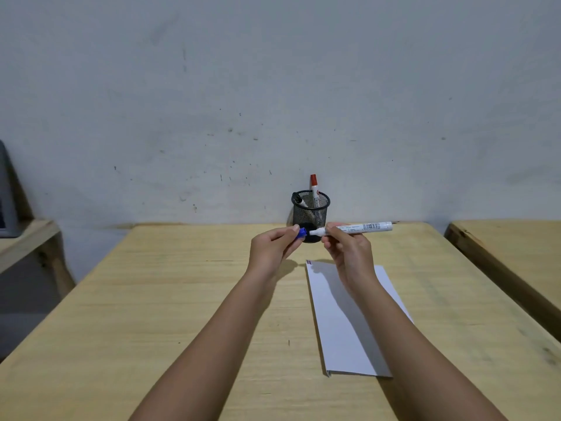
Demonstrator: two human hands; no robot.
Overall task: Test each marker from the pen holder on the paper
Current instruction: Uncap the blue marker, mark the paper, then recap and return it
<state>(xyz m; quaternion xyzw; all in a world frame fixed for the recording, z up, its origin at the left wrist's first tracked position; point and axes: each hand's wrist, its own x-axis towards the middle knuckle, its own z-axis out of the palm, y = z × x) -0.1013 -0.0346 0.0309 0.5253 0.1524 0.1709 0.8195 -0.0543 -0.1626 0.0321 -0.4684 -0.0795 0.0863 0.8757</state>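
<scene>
Above the middle of a pale wooden table (182, 299), a person's two bare hands meet in front of a black wire-mesh pen holder (310, 209) that stands at the table's far edge against a scuffed grey wall (273, 86). The right hand (346, 247) pinches a white marker barrel (358, 228) near its tip end, holding it level with the tip pointing left. The left hand (270, 247) grips a small blue cap (301, 233) between thumb and fingertips, just beside the tip and apart from it; whether the cap is coming off or going on cannot be told. Holding both pieces level and close lets the cap slide straight along the barrel. Inside the holder, a red-capped white marker (314, 191) stands upright and a black-capped marker (300, 201) leans left. A long white sheet of paper (349, 329) lies flat beneath the right forearm, near enough for testing, with small red and blue strokes (309, 262) at its far corner.
</scene>
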